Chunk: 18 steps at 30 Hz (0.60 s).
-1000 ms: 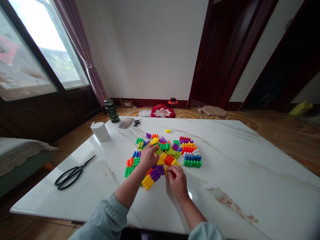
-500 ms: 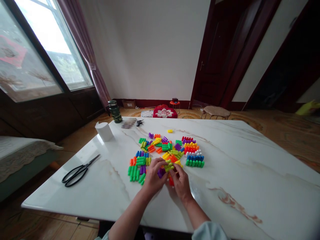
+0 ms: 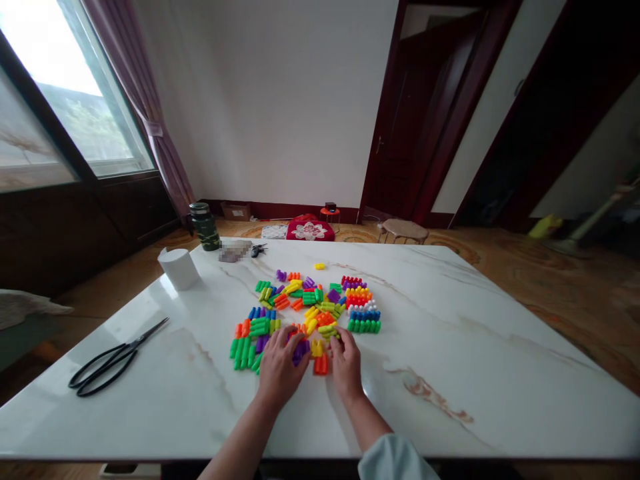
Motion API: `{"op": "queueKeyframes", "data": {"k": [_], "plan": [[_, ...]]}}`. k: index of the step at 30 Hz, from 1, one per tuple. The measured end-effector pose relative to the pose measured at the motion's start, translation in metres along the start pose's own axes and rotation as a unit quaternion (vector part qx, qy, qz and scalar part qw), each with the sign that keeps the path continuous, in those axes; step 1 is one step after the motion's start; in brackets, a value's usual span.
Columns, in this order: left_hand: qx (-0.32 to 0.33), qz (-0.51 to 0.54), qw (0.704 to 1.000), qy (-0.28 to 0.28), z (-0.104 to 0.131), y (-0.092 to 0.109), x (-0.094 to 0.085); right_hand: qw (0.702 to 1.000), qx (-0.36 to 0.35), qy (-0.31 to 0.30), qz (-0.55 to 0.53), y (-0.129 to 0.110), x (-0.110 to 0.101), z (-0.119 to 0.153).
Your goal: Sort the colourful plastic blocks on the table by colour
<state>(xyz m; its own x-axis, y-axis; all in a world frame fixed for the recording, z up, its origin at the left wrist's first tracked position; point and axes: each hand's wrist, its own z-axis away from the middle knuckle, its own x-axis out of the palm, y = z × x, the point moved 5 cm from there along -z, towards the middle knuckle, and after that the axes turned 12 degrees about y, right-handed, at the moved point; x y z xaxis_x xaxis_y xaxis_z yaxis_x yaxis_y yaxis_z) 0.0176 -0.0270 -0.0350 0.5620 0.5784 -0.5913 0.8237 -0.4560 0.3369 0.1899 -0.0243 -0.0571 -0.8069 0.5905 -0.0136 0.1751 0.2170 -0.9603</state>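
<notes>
My left hand (image 3: 281,365) is low over the near edge of the pile, its thumb and fingers curled round a purple plastic building block (image 3: 300,351). To its right, my right hand (image 3: 347,365) has its fingertips closed at the right end of a lime-green building block (image 3: 327,331). Between the hands lie a yellow block (image 3: 317,348) and a red-orange block (image 3: 321,365). Green ribbed blocks (image 3: 243,352) lie left of my left hand. My palms and fingers hide part of the pile.
Sorted rows of coloured blocks, with a green row (image 3: 364,327) nearest, stand right of the pile. Black-handled scissors (image 3: 107,367) lie at left on the white marbled table (image 3: 200,413). Farther back are a paper roll (image 3: 180,269), a camouflage flask (image 3: 205,228) and small black snips (image 3: 259,251).
My hands have moved apart. The lime-green block, between both hands before, is now lower at my right fingertips, and my left hand is on the purple block. The view has shifted right.
</notes>
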Motion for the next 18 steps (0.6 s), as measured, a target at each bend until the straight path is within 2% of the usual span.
{"op": "queueKeyframes", "data": {"k": [2,4,8,11,18], "plan": [[0.000,0.002,1.000,0.003,0.000,0.000,0.001,0.999,0.007,0.040,0.020,0.004,-0.019,-0.010],[-0.004,0.001,1.000,0.004,-0.001,0.000,0.000,0.994,-0.028,0.078,0.072,0.006,-0.043,-0.024],[-0.015,-0.002,1.000,0.004,-0.003,0.002,-0.002,0.975,-0.120,0.062,0.175,0.010,-0.079,-0.050],[-0.016,0.002,1.000,0.009,-0.003,0.001,-0.002,0.966,-0.161,0.042,0.198,0.017,-0.086,-0.057],[-0.022,0.011,1.000,0.001,-0.001,-0.002,0.000,0.958,-0.176,0.039,0.221,0.027,-0.081,-0.060]]}}
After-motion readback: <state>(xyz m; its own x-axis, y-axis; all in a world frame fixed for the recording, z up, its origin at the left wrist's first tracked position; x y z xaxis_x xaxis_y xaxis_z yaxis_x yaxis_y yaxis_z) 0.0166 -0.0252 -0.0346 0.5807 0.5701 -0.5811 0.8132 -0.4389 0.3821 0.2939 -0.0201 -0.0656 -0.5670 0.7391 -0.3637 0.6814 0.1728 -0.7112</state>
